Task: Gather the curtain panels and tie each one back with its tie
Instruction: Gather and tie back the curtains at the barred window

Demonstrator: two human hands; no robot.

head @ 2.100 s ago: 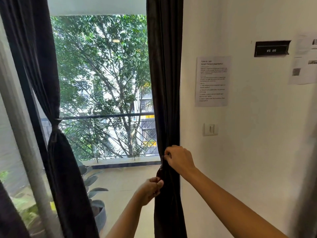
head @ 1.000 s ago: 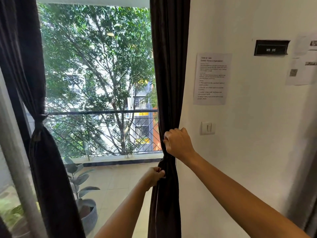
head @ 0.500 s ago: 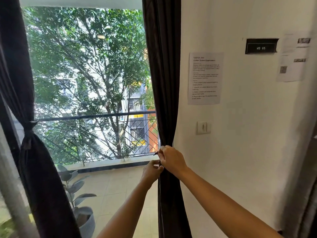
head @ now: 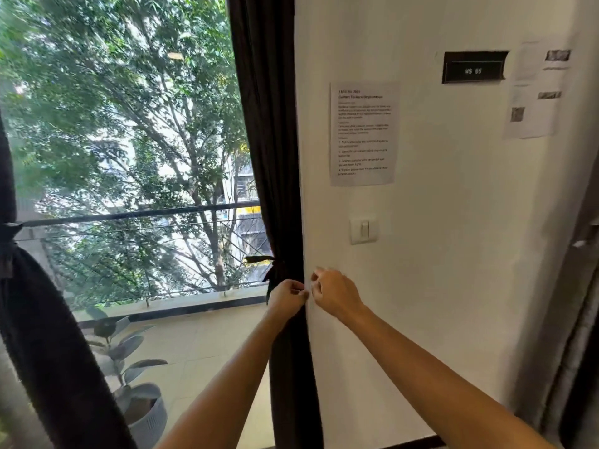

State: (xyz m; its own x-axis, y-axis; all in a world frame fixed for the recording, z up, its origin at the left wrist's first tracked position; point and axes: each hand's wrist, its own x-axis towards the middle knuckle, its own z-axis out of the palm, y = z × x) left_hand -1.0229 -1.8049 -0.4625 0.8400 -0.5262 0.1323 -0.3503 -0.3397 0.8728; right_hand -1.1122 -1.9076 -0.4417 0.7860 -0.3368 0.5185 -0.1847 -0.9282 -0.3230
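Right curtain panel (head: 269, 157) bunched at centre beside the wall (head: 453, 286), cinched by its tie (head: 275, 264), tails toward 9 o'clock. Left hand (head: 288, 296) at 5 o'clock of the tie, fingers curled at the panel's edge, perhaps pinching fabric; cannot tell. Right hand (head: 335, 291) at its 3 o'clock, curled, nothing seen inside. Left curtain panel (head: 48, 351) at 9 o'clock, tied.

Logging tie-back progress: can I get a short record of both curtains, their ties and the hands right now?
left curtain: gathered, left tie knotted round it
right curtain: gathered beside the wall, right tie knotted round it
left hand: fingers curled at the right curtain's edge, below the tie; grip unclear
right hand: fingers curled, in front of the wall, nothing visible in it
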